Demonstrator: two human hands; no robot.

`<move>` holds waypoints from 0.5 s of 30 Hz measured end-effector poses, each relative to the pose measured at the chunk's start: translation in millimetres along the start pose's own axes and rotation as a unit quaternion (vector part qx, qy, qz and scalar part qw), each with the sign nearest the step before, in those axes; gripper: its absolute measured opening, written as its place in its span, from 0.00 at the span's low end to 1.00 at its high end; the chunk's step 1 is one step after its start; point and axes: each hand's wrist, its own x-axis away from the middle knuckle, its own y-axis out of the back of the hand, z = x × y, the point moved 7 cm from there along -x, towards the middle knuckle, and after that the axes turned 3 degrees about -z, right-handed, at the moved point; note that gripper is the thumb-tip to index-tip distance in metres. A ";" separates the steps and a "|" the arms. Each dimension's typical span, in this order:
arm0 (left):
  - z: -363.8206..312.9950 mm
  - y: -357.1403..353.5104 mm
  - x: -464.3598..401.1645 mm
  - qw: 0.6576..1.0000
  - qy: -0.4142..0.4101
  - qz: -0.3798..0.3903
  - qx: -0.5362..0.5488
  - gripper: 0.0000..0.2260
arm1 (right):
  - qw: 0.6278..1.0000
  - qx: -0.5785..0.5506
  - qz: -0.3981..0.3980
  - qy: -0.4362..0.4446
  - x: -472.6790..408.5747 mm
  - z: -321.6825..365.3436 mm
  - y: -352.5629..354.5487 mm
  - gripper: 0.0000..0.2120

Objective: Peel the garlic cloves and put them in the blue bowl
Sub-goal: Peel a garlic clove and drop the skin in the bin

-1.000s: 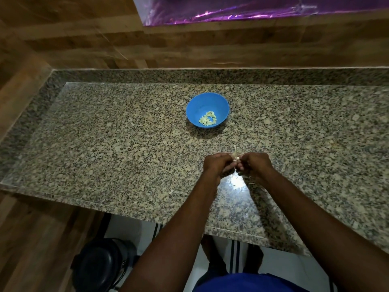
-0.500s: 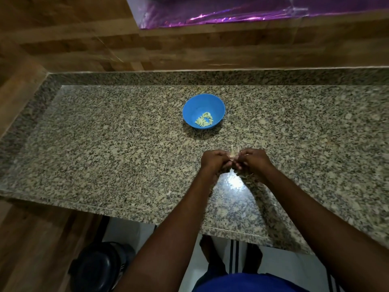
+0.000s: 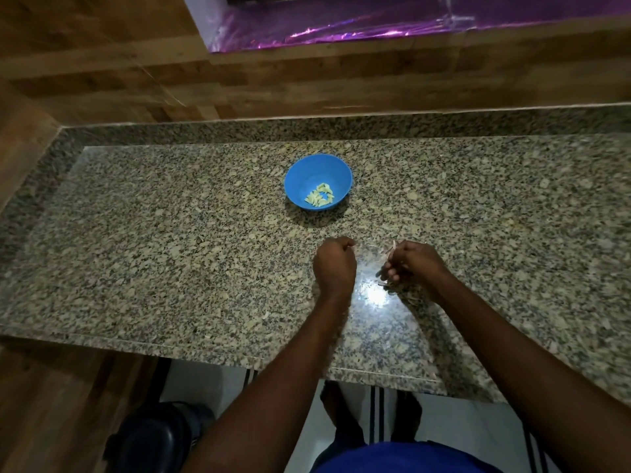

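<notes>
Blue bowl [image 3: 318, 172] at frame centre already holds several peeled cloves [image 3: 320, 198], while your left hand [image 3: 334, 266] curls closed, perhaps around another clove, and your right hand [image 3: 415, 264] pinches a strip of skin [image 3: 392, 248].

I cannot tell what my curled left hand [image 3: 335, 266] encloses, the pale scrap in my right hand [image 3: 411, 264] is blurred, and the speckled granite worktop [image 3: 170, 254] runs off the right edge.

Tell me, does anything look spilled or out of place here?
Nothing looks spilled. Peeled garlic cloves lie inside the upright blue bowl. Only thin garlic skin scraps litter the granite counter beside the right hand.
</notes>
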 end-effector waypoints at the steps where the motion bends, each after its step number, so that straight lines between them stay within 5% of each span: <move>1: -7.2 -3.0 7.5 0.999 -0.022 0.008 0.024 0.07 | 1.000 -0.002 -0.001 0.011 0.4 -0.1 4.4 0.08; 6: -20.6 -39.4 33.4 0.972 0.029 0.128 0.194 0.04 | 0.999 0.021 -0.001 0.032 5.2 -9.1 22.7 0.08; 9: -19.3 -48.5 38.1 0.960 0.079 0.144 0.228 0.03 | 0.983 0.163 -0.025 0.080 9.6 -9.0 39.5 0.06; 12: -16.6 -52.0 35.4 0.968 0.047 0.145 0.199 0.04 | 0.886 0.415 -0.067 0.195 20.1 5.0 50.5 0.06; 15: -17.4 -52.7 35.1 0.974 0.015 0.154 0.164 0.06 | 0.824 0.524 -0.054 0.211 29.7 2.8 47.4 0.05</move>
